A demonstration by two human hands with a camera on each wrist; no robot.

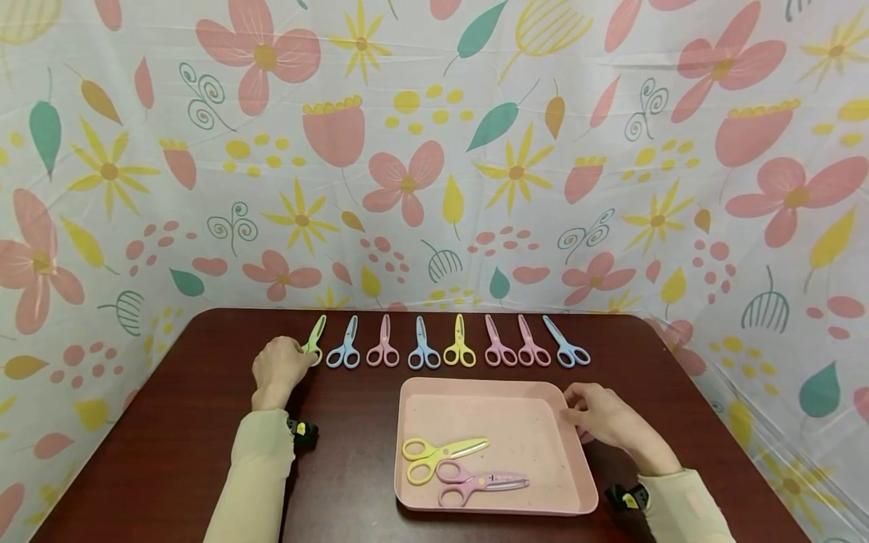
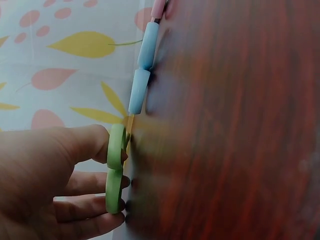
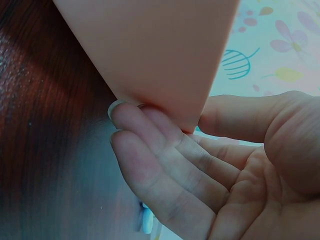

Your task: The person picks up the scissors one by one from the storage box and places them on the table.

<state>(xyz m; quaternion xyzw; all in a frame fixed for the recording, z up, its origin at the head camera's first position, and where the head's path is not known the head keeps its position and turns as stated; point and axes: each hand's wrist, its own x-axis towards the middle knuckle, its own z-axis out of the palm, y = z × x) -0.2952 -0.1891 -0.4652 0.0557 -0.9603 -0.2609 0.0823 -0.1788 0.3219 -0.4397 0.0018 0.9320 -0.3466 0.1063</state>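
At the left end of a row of scissors, my left hand (image 1: 280, 368) grips the handle of the light green scissors (image 1: 314, 336). In the left wrist view the thumb and fingertips are at the green handle loops (image 2: 115, 145), which lie low at the table. A shallow pink tray (image 1: 495, 388) stands in front of the row. My right hand (image 1: 606, 415) holds its right side, thumb at the rim and fingers against the outer wall. Inside the tray lie yellow scissors (image 1: 426, 457) and pink-purple scissors (image 1: 471, 480), side by side.
Along the far edge of the dark wooden table (image 1: 353, 452) lie blue scissors (image 1: 346, 347), pink scissors (image 1: 384, 347), yellow scissors (image 1: 459, 347) and several more, blades pointing away. A flower-patterned curtain (image 1: 407, 249) hangs behind.
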